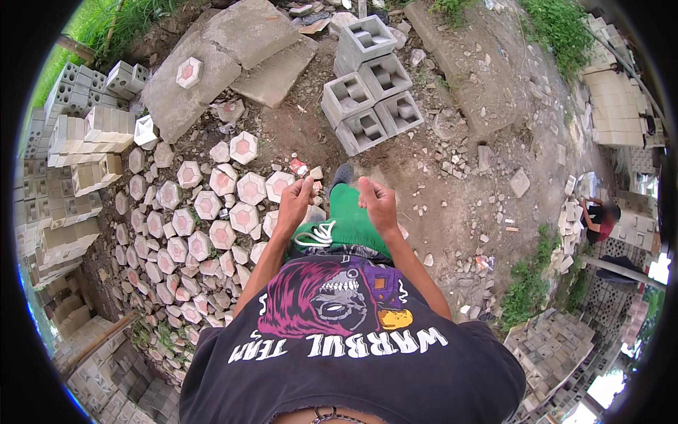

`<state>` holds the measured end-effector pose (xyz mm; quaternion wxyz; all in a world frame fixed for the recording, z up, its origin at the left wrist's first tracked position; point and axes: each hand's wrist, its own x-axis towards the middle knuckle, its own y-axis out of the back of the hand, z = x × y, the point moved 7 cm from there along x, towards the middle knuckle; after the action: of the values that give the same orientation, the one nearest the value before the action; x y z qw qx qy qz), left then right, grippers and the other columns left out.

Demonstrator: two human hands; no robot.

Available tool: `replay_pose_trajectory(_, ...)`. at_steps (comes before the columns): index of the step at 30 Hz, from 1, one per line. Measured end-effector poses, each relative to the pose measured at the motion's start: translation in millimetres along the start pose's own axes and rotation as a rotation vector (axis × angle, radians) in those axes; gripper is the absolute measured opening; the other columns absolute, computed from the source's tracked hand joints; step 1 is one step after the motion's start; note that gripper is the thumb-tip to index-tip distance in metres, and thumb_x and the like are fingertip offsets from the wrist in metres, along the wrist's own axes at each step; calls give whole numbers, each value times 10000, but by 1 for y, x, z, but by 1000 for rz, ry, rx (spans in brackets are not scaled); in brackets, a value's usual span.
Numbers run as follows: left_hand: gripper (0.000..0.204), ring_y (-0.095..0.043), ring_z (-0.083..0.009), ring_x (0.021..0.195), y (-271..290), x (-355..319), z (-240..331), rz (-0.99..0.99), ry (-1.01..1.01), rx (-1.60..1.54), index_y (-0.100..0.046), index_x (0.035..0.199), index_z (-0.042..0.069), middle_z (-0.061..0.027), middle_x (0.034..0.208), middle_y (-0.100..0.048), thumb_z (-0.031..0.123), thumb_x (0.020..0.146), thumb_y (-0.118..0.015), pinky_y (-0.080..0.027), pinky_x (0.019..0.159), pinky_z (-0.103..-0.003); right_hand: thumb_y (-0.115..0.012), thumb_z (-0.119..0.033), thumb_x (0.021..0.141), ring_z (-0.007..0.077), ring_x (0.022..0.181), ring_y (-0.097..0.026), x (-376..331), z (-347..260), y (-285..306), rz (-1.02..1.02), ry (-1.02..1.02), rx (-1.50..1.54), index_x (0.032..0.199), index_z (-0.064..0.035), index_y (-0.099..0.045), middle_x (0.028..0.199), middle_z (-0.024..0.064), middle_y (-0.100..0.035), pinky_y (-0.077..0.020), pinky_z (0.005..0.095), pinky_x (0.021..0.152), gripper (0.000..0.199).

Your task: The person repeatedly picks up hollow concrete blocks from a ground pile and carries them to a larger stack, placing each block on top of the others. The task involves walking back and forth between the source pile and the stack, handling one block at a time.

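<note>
Both of my forearms reach forward over my green shorts (351, 215). My left hand (297, 200) is closed, its fingers curled in, and nothing shows in it. Across a small gap, my right hand (378, 202) is also curled closed, with nothing visible in its fingers. Neither hand touches a block. Ahead stands a cluster of hollow grey concrete blocks (351, 99), with one more block (367, 37) at its far end. To the left of my left hand, many hexagonal pavers (251, 189) with pinkish centres lie on the ground.
Broken concrete slabs (240, 32) lie at the far left, with a single hexagonal paver (188, 72) on top. Stacks of pale blocks (67, 134) line the left side. Rubble covers the dirt (452, 184) at right. Another person (600, 220) is at the far right beside stacked blocks.
</note>
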<state>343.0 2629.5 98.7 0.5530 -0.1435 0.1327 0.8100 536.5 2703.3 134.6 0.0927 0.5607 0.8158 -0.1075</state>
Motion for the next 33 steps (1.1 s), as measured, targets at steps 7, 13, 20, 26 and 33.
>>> replay_pose_trajectory(7,266,-520,-76,661,-26,108,12,79,-56,-203,-604,945,12,-15,751,-584,234,978,-460,-432,620,-228,-557,-302,941,36,557,-427,131,-26,13,-82,42,4,666,-77,-505,590,-33,-488,-362,211,528,359)
replay_pose_trajectory(13,169,-590,-101,784,-33,151,62,95,-67,31,-622,969,6,-43,870,-647,146,873,-617,-474,707,-248,-548,-212,931,64,622,-517,191,-29,42,-79,-15,107,928,-31,-559,717,2,-569,-429,209,572,181)
replay_pose_trajectory(20,170,-576,-102,727,-31,231,65,-91,18,195,-617,796,6,-29,791,-629,122,764,-738,-469,669,-257,-487,-262,958,77,595,-553,235,28,86,260,-254,256,963,-26,-569,663,15,-579,-457,226,569,250)
replay_pose_trajectory(26,337,-558,-115,639,-42,335,91,-404,69,380,-542,663,13,-49,668,-597,250,787,-747,-449,623,-268,-503,-420,944,76,490,-478,263,46,96,622,-380,320,642,-96,-472,548,-7,-483,-420,232,494,444)
replay_pose_trajectory(33,522,-515,-121,599,-3,474,98,-560,163,429,-569,659,-10,-57,602,-558,382,979,-439,-424,599,-283,-476,-501,930,67,452,-385,331,71,50,850,-477,172,575,-100,-399,493,-32,-380,-318,270,452,541)
